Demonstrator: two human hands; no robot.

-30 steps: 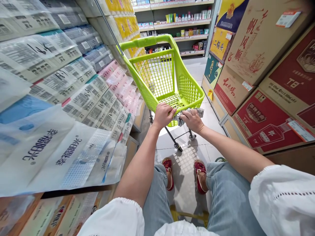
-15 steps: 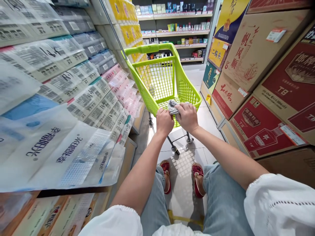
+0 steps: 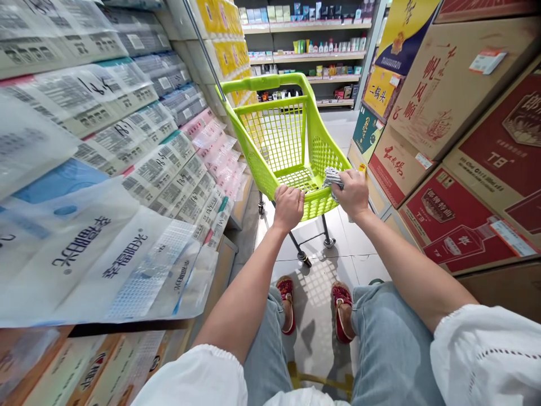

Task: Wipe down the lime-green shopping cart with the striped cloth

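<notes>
A striped grey cloth (image 3: 332, 177) is held bunched against the near right corner of the rim of a lime-green shopping cart (image 3: 291, 141). Half a second earlier the cloth was pressed on the middle of that near rim, close beside the other hand; it has since been carried along the rim to the right, so the wiping appears to have moved on to the corner. The right hand (image 3: 353, 194) is closed over the cloth, its grip pressed together around the fabric and bearing on the plastic edge. The left hand (image 3: 288, 206) is wrapped over the near rim further left, fingers curled tight on the plastic, and has shifted little; the two hands are now apart rather than side by side. The cart basket is seen to hold nothing. Stacked packs of tissue (image 3: 127, 169) line the shelving on the left, and cardboard cartons (image 3: 448, 96) are piled on the right. Red shoes (image 3: 313, 304) stand on the tiled floor below.
</notes>
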